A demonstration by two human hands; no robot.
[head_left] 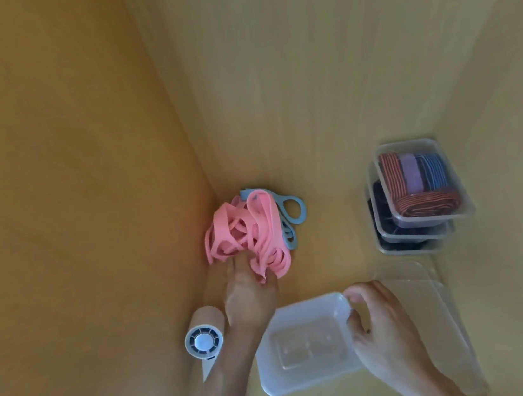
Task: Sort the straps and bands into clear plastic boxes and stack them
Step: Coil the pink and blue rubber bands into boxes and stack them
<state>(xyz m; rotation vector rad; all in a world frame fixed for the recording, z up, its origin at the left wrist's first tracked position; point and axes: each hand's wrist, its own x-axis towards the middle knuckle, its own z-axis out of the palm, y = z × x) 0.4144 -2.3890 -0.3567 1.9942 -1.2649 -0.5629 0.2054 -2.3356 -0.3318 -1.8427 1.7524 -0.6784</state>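
A tangle of pink bands [252,235] with grey-blue bands [291,208] behind it lies against the wall corner. My left hand [249,295] reaches into the near side of the pile, and its fingers hold the pink bands. My right hand [379,328] grips the right rim of an empty clear plastic box [306,344] near me, thumb over the edge. At the right stand three stacked clear boxes [419,197]; the top one holds rolled red, purple and blue straps, the lower ones dark straps.
Clear plastic lids [435,317] lie flat under and to the right of my right hand. A small white hand-held fan [204,341] lies left of my left forearm. Yellow wooden walls close in the left and back.
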